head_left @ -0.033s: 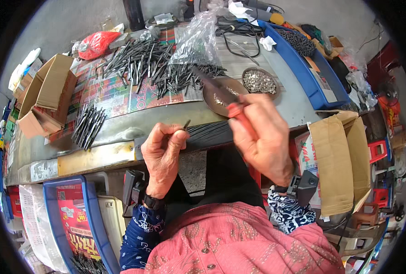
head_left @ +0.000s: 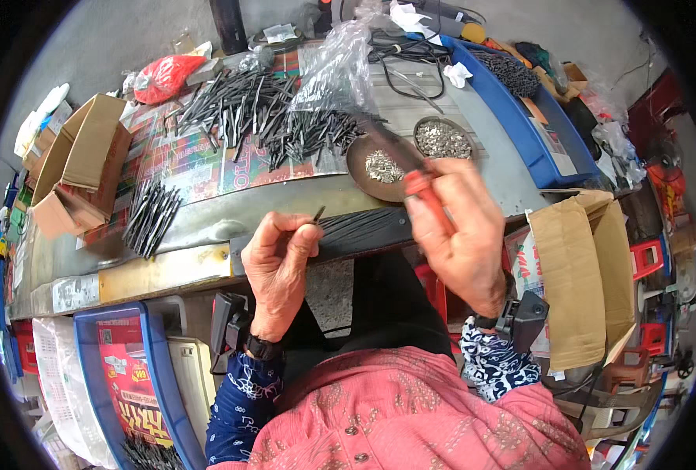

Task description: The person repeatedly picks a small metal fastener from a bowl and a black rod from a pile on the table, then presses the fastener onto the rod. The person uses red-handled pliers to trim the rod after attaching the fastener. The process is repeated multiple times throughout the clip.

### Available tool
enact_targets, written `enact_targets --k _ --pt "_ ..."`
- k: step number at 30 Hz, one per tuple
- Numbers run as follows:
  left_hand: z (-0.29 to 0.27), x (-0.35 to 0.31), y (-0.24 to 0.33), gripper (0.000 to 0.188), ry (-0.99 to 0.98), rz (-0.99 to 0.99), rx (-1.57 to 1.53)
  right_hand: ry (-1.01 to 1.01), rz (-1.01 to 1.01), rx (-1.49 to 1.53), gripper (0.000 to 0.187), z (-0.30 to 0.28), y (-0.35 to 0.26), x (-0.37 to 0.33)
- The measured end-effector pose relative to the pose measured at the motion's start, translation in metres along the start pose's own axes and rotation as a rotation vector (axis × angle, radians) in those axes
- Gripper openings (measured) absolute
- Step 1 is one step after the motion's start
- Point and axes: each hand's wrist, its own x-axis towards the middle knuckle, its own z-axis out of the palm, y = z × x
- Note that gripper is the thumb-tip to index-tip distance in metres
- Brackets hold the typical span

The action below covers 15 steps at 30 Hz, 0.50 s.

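Note:
My left hand (head_left: 277, 266) is closed in a pinch on a thin dark rod (head_left: 319, 213), whose tip sticks up past the fingertips at the table's front edge. To its right, my right hand (head_left: 467, 235) wraps round a red-handled tool (head_left: 421, 190). The tool's long dark end is smeared by motion, so its kind is unclear; it crosses above a brown round dish (head_left: 355, 168) with small silvery pieces. Just behind stands a second dish, full of silvery pieces (head_left: 442, 139). A large pile of dark rods (head_left: 242, 102) lies farther back on the table.
A small bundle of dark rods (head_left: 152, 218) and an open cardboard box (head_left: 90, 160) are at left. Clear plastic bag (head_left: 336, 74) covers part of the pile. A blue tray (head_left: 548, 153) and another cardboard box (head_left: 579, 274) stand at right; a blue bin (head_left: 90, 368) is lower left.
My right hand and the red-handled tool have shifted to the right, uncovering more silvery pieces in the nearer dish. The left hand stays where it was with the rod.

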Motion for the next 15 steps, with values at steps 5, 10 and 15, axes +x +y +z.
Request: enact_targets --k 5,10,15 --pt "0.001 0.0 0.003 0.006 0.013 -0.023 -0.025 0.142 0.235 -0.174 0.02 -0.018 0.043 -0.012" --pt "0.005 0.001 0.011 0.005 0.004 -0.017 0.053 0.14 0.471 -0.493 0.02 -0.028 0.109 -0.039" --pt "0.011 -0.005 0.02 0.006 0.004 -0.028 0.187 0.143 0.506 -0.711 0.025 -0.022 0.154 -0.049"
